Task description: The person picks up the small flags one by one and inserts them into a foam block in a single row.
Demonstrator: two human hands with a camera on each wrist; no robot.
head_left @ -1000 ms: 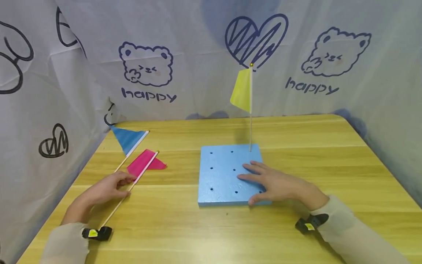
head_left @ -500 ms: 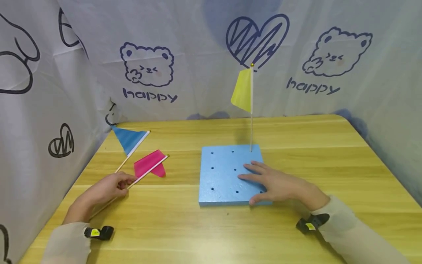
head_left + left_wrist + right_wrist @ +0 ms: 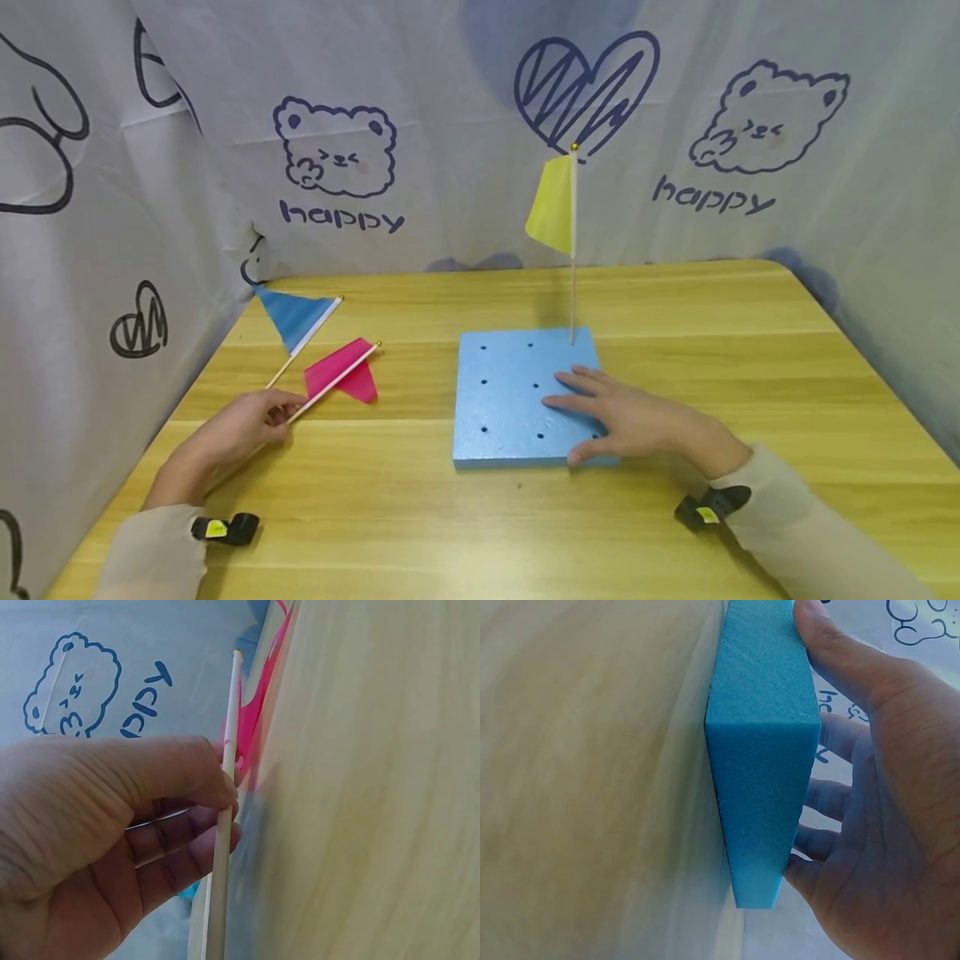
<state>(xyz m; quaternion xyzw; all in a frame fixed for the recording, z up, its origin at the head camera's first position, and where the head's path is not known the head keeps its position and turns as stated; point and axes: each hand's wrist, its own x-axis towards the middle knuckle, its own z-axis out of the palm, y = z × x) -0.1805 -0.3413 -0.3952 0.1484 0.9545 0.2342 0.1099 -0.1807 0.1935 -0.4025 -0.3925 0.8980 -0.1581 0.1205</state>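
My left grip (image 3: 240,423) is closed on the stick of the pink flag (image 3: 341,372): in the left wrist view my thumb and curled fingers (image 3: 196,825) pinch the thin wooden stick (image 3: 223,825) low down, and the pink cloth shows just past my fingertips. The stick slants up and away from my hand toward the foam block (image 3: 517,400), its tip raised above the counter (image 3: 420,517) and the pink cloth hanging beneath it.

My right grip (image 3: 637,421) is open, its fingers straight and spread flat on top of the foam block at the block's near right corner. In the right wrist view my thumb (image 3: 832,645) lies along the block's near edge while the other fingers reach over its top face (image 3: 761,772). The block is a pale blue square slab lying flat on the counter, with small round holes set in rows across its top.

A yellow flag (image 3: 553,204) stands upright in the block's far right corner, its stick vertical and its cloth hanging to the left of the stick. A blue flag (image 3: 294,317) lies flat on the counter to the left of the block, beyond the pink flag and close to it. Behind the block and to both sides hangs a white cloth (image 3: 420,125) printed with bears, hearts and the word "happy". Both my sleeves are light beige, each with a small black band at the wrist.
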